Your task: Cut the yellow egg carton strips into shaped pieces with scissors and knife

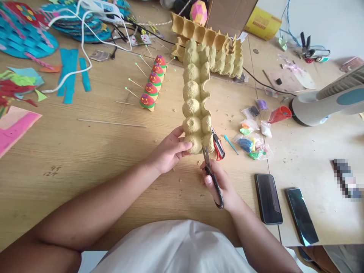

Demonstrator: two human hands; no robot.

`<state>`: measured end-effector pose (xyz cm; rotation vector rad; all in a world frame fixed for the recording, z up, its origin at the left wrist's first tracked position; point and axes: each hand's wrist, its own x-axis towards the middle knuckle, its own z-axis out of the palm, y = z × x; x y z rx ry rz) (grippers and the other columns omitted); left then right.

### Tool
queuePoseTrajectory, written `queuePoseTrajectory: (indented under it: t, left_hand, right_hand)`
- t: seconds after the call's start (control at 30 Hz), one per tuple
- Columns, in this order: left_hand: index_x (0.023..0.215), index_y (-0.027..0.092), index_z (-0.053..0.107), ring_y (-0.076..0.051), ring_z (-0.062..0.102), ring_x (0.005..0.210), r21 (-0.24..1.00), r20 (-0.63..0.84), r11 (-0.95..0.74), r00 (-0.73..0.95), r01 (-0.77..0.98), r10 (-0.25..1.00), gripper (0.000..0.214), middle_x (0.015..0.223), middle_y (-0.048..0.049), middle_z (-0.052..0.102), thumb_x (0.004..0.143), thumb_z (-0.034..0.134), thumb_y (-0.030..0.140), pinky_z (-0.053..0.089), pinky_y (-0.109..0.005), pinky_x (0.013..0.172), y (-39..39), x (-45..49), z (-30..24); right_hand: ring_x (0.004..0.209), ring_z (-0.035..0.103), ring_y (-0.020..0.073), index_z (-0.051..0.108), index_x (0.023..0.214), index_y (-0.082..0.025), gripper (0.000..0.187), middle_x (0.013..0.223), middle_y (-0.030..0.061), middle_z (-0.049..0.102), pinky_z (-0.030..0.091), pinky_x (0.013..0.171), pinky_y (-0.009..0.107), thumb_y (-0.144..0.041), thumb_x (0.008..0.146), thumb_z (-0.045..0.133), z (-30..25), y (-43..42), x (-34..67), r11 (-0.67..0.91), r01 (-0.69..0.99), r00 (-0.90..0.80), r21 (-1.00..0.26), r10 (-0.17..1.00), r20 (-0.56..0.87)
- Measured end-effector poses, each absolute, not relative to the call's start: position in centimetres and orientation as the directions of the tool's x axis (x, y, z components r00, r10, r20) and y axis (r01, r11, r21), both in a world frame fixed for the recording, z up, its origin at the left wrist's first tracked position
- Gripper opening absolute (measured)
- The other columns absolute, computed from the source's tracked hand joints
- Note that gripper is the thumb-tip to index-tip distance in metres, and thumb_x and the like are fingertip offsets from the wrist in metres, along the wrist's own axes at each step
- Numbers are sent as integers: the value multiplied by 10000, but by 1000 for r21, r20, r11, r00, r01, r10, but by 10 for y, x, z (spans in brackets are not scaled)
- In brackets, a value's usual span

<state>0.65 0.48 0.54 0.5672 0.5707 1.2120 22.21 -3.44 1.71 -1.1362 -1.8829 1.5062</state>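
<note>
My left hand (169, 151) grips the near left corner of a tan egg carton piece (192, 91), thumb on top of its last cup. The piece points away from me, and part of its right row is cut away. In my right hand (223, 182) are black-handled scissors (212, 174), their blades at the carton's near edge between the two rows. A red utility knife (218, 144) lies just right of the carton. To the left stands a strip of red-and-green painted egg cups (152, 83) with smiling faces and pins stuck in along its sides.
More egg carton pieces (201, 32) lie at the back. Bags of coloured clay (250, 144), two phones (269, 199) and a white fan (309, 106) are on the right. A thin stick (110, 123), blue paper strips (68, 76) and a white cable (82, 38) are on the left.
</note>
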Motion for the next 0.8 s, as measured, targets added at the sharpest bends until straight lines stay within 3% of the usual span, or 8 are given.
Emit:
queuePoseTrajectory:
  t: [0.33,0.57,0.8]
  left_hand:
    - [1195,286,619,-144,681,955,783,46,84,192,-616,980,449,1037,4,733,790,805,230,525,-283,867,0,10,10]
    - [1197,272,616,-132,656,874,893,168,-86,150,-442,974,437,956,3,693,804,782,179,539,-250,814,-6,11,11]
    - [1161,211,598,-175,667,981,949,241,-197,162,-248,957,379,1050,-42,685,817,754,178,549,-290,898,-13,15,11]
  right_hand:
    - [643,415,131,488,1186,-251,304,769,-30,461,352,604,282,-489,996,486,17,-39,222,73,332,-530,-940,839,-122]
    - [640,426,130,498,1186,-255,302,790,-22,470,350,587,280,-486,992,493,14,-40,223,45,320,-505,-946,854,-130]
    - [650,423,135,502,1194,-248,273,772,-26,472,364,616,289,-432,993,509,16,-39,223,94,357,-483,-929,870,-98]
